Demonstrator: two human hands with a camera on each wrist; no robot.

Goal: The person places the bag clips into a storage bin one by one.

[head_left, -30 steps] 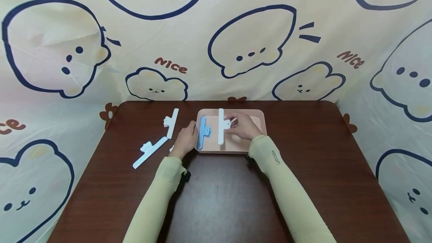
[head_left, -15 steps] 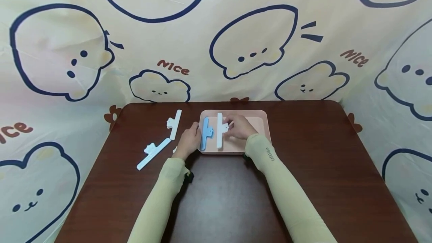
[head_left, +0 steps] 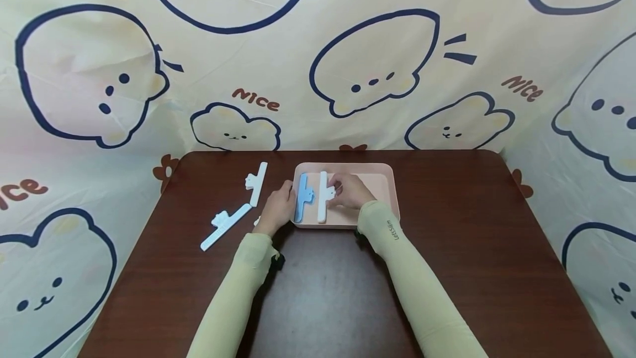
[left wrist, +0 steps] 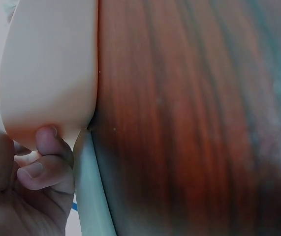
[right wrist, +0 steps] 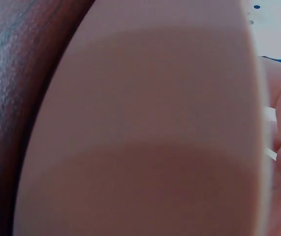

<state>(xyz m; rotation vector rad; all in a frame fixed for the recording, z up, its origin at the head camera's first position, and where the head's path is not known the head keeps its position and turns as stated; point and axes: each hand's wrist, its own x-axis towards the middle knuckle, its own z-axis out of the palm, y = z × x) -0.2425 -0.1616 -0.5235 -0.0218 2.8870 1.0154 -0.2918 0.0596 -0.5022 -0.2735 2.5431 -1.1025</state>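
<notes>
In the head view a shallow pink tray [head_left: 367,170] lies near the table's far edge. My left hand [head_left: 279,208] grips its left side, and curled fingers [left wrist: 46,172] show against the tray's wall in the left wrist view. My right hand [head_left: 351,191] pinches the handle of a white bag clip [head_left: 323,198], whose long bar stands lengthwise low over the tray floor. To its left in the tray is a blue bag clip [head_left: 304,198]. In the right wrist view the tray's wall hides most of the held clip.
Two white bag clips [head_left: 256,184] [head_left: 226,226] lie on the brown table [head_left: 318,291], left of the tray. Another white clip [left wrist: 91,187] is mostly hidden by my left hand in the head view. Printed cloth [head_left: 298,59] hangs around the table's back and sides.
My right hand has lowered the white bag clip toward the tray floor, bringing it closer to the blue one. The left hand stays on the tray's side. The head view has shifted slightly.
</notes>
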